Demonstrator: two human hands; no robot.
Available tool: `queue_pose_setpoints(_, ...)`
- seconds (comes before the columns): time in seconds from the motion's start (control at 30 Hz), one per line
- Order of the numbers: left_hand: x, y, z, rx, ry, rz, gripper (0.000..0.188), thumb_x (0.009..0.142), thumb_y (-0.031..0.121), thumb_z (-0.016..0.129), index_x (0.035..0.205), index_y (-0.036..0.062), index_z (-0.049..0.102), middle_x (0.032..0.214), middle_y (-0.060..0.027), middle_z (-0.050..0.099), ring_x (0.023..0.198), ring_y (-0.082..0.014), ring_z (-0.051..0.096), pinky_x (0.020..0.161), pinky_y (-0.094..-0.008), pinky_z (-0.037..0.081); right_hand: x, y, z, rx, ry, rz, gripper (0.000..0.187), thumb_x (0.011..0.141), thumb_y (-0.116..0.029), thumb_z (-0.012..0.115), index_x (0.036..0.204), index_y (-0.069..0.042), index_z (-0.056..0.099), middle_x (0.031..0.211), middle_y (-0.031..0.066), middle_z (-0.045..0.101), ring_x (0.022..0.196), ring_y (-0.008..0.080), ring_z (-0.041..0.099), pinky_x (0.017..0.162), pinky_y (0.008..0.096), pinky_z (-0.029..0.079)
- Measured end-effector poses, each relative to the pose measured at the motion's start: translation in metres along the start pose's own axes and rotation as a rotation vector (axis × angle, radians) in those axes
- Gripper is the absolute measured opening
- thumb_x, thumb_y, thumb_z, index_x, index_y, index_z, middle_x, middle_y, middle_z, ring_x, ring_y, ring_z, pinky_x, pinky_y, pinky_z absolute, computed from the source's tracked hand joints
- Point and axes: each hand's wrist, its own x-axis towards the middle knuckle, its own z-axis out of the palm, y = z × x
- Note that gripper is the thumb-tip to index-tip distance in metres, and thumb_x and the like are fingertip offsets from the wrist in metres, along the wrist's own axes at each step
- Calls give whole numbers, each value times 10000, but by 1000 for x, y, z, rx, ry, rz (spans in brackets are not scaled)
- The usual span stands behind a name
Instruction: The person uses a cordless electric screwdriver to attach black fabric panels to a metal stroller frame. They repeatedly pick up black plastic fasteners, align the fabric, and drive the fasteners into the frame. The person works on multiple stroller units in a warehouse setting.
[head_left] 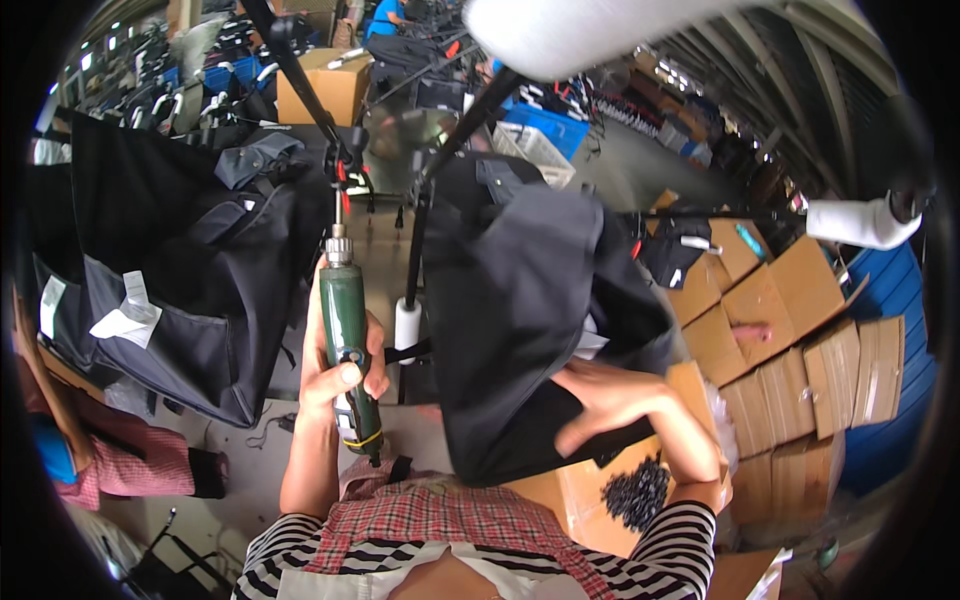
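Observation:
My left hand (345, 375) is closed around a green inline power screwdriver (343, 300), its thumb across the body. The tool stands nearly upright, with its metal bit pointing away from me at a dark joint with red parts (345, 170) on a black tube frame (300, 85). Whether the tip touches the joint I cannot tell. Over the frame on the right hangs a large black fabric cover (520, 300). Against its right side rests my right hand (620, 400), open, with thumb and fingers spread; a white label (590, 342) shows by the fingertips.
Another black fabric piece (190, 290) with white labels spreads at left, near another person's arm and checked clothing (130, 455). Small black parts (637, 495) lie heaped on cardboard by my right forearm. Cartons (770, 310) stack at right, beside a white-wrapped handle (855, 222).

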Motion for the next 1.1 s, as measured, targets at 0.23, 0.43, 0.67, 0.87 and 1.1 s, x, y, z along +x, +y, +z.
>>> queue_pose_setpoints(0.23,-15,3,13,23,2,-80,1160,767,109,808,1608,206,16,889,-126,508,540,-170,570,443,-288,492,72,53,37,987,863,316,623,897,-190,763,1406,39,487,1316,109,605,1182,143,566,1015,307,454)
queue_pose_setpoints(0.43,-8,13,11,57,-42,-94,1209,739,102,821,1611,209,-10,885,-140,523,540,-182,586,464,-299,517,87,21,-101,44,1252,114,192,931,-128,699,1010,44,731,803,67,742,779,73,634,723,277,514)
queue_pose_setpoints(0.67,-1,22,1,66,-70,-79,1210,749,91,811,1611,199,-31,878,-157,530,546,-201,594,475,-322,516,162,-83,-119,-47,1389,-207,131,885,-61,711,960,42,740,748,90,740,653,85,638,631,261,499)
queue_pose_setpoints(0.87,8,26,-8,7,-75,-94,1240,743,60,833,1615,215,-36,903,-158,550,577,-209,623,508,-317,527,155,-87,-103,-248,1380,-228,160,991,-33,566,1110,35,651,792,170,659,645,223,649,629,335,494)
queue_pose_setpoints(1.1,17,26,1,-38,-48,-126,1285,690,17,844,1618,225,-20,863,-146,574,573,-213,634,504,-329,534,155,-66,-134,27,946,-542,271,917,56,603,1185,16,602,996,116,672,881,192,660,808,322,508)
